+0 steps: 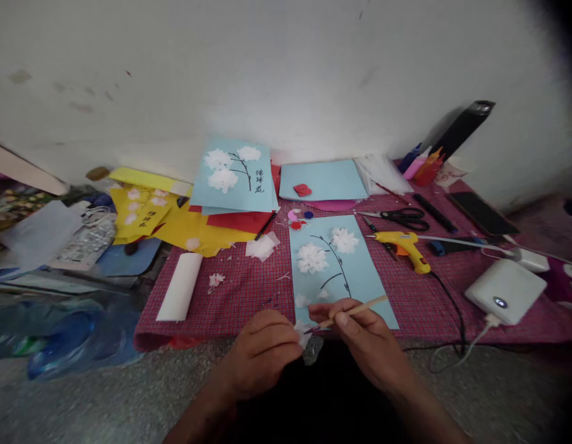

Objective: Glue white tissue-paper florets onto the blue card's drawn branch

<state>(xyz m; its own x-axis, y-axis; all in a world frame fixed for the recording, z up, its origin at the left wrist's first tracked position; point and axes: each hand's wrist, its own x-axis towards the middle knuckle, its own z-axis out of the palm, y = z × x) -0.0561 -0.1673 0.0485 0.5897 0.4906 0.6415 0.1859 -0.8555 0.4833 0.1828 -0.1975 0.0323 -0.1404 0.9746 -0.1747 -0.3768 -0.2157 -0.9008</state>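
My left hand pinches a small piece of white tissue paper near the table's front edge. Between the fingers of my right hand is a thin wooden-handled brush, its dark tip at the tissue. Just beyond both hands lies a light blue sheet with a drawn dark branch and two fluffy white paper flowers, one at the left and one at the upper right. Smaller white tissue bits rest on the sheet's lower part, close to my right hand's fingers.
A yellow glue gun, black scissors and a white power bank with cables lie right. A white paper roll is left. Behind stand paint bottles and a finished flower card.
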